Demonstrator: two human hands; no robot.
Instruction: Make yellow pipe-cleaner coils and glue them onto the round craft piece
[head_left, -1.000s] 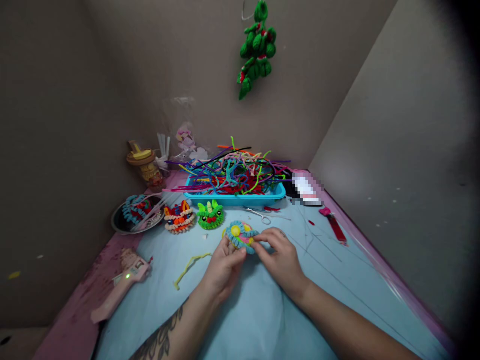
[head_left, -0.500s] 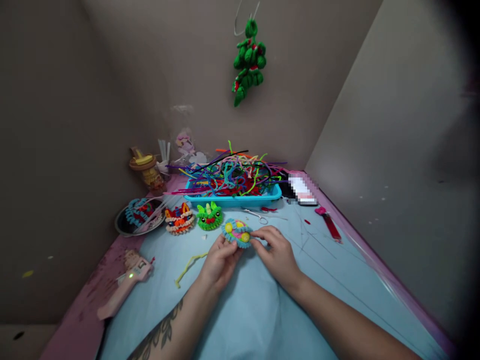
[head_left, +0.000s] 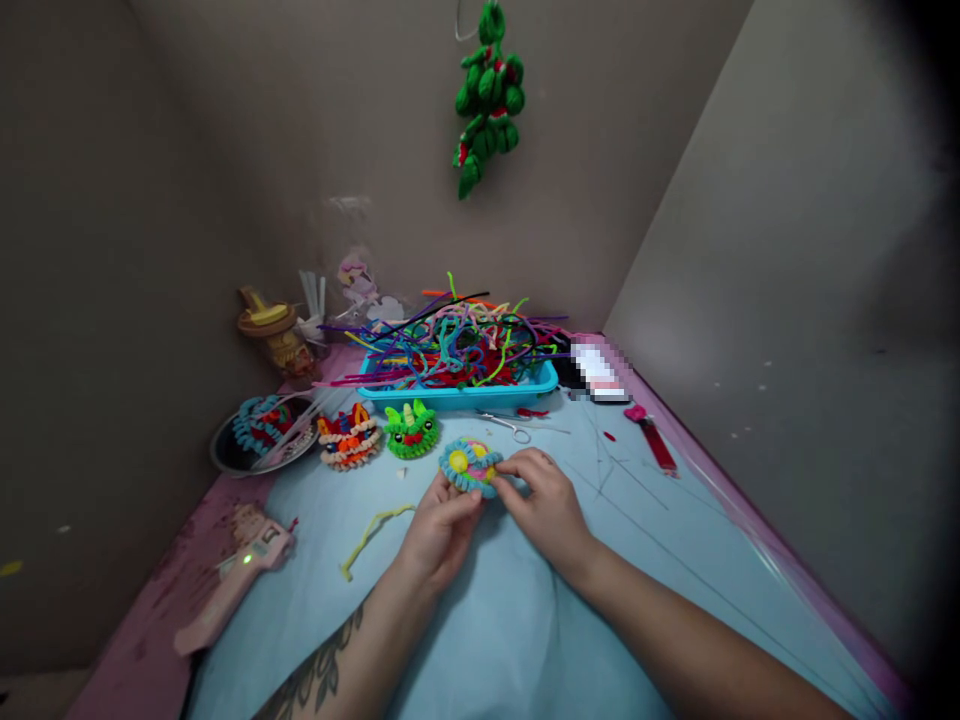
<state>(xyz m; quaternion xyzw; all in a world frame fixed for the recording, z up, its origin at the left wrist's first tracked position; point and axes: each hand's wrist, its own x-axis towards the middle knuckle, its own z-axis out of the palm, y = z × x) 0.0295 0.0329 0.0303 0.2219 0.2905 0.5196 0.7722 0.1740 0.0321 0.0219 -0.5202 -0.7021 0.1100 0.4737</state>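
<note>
Between my hands is a blue, yellow and pink pipe-cleaner piece (head_left: 461, 460), shaped like a small fuzzy head with round yellow spots. My left hand (head_left: 442, 530) grips its lower edge, thumb in front and fingers behind. My right hand (head_left: 544, 505) pinches its right edge with thumb and index finger; the fingertips partly cover that side. Just beyond, a finished green pipe-cleaner head (head_left: 412, 430) and an orange and peach one (head_left: 349, 437) sit on the blue cloth (head_left: 480, 640). A bent yellow pipe cleaner (head_left: 367, 540) lies left of my left hand.
A blue tray (head_left: 457, 398) heaped with pipe cleaners stands at the back. Scissors (head_left: 510, 427) lie before it. At left are a metal bowl (head_left: 225, 455) and a pink glue gun (head_left: 236, 590) with a lit green light. A phone (head_left: 600, 372) and red strap (head_left: 658, 445) lie right.
The pipe-cleaner piece has turned a little in my hands, so its right side is now more covered by my right fingers. The whole view has shifted slightly.
</note>
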